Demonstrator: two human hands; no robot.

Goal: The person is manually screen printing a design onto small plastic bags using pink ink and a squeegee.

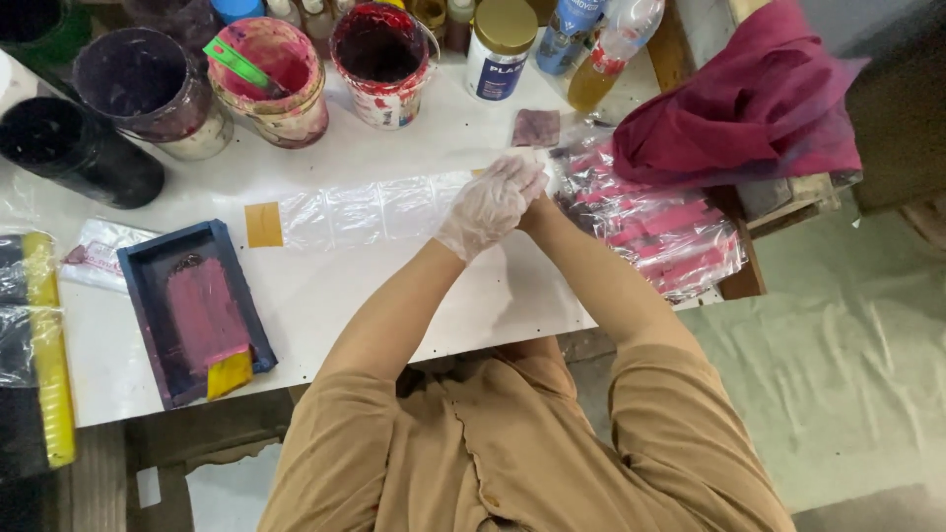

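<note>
My left hand [490, 202] wears a thin clear plastic glove and is closed around my right hand [538, 205], which is mostly hidden beneath it. Both hands meet above the right end of a long clear plastic strip [365, 212] lying flat on the white table [325, 296]. A mustard-coloured tab [263, 225] sits at the strip's left end. Just right of my hands lies a pile of clear packets with pink contents [660, 227]. Whether my right hand holds anything is hidden.
A dark blue framed tray with pink paint and a yellow scraper [192, 310] lies front left. Several paint-stained tubs [271, 74] and bottles [501, 44] line the back. A maroon cloth [749, 108] hangs at right. A small purple swatch [537, 128] lies behind my hands.
</note>
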